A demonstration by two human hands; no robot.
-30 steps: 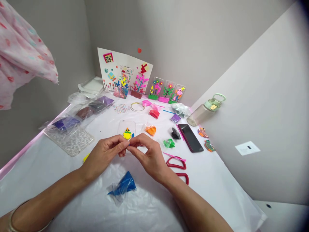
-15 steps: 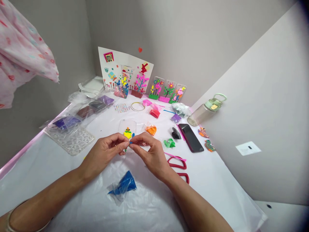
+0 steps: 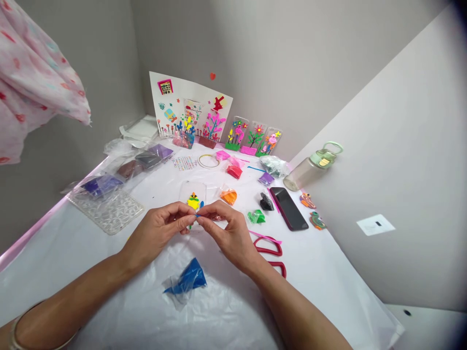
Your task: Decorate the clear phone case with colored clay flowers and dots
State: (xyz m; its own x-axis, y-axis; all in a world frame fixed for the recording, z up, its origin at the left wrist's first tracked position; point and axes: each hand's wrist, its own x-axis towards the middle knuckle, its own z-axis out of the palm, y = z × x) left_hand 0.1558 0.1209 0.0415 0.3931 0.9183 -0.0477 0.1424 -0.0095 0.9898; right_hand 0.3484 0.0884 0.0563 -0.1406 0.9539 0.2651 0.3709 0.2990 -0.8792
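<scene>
A slim, rounded bangle (image 3: 13,335), pale and metallic-looking, loosely circles the left forearm (image 3: 98,282), its hoop wider than the arm. Beyond the bangle, the left hand (image 3: 158,231) is bare; across from the bangle, the right forearm (image 3: 284,294) and right hand (image 3: 231,233) are bare too.

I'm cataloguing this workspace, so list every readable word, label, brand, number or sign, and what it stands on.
No text can be read.
Pink-framed patch on the white sheet: dark marks, too small to read.
White wall plate: faint marks, too small to read.
Phone: dark screen, no lettering visible.
Small blue piece between the fingertips: no lettering visible.
</scene>
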